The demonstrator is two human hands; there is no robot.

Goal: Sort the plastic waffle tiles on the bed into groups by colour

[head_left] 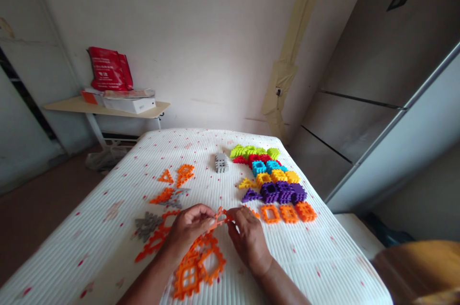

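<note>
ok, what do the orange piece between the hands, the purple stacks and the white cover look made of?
Orange piece: probably molded plastic; thin, evenly colored, notched. Gloss unclear at this size.
Purple stacks: likely plastic too, smooth-looking; uniform color and repeated toothed edges.
White cover: seems a matte padded textile, given the fine ribs and soft rounded edges; fiber can't be told.

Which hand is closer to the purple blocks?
Right. The right hand is left of the purple blocks and nearer the camera; the left hand is farther left.
</note>
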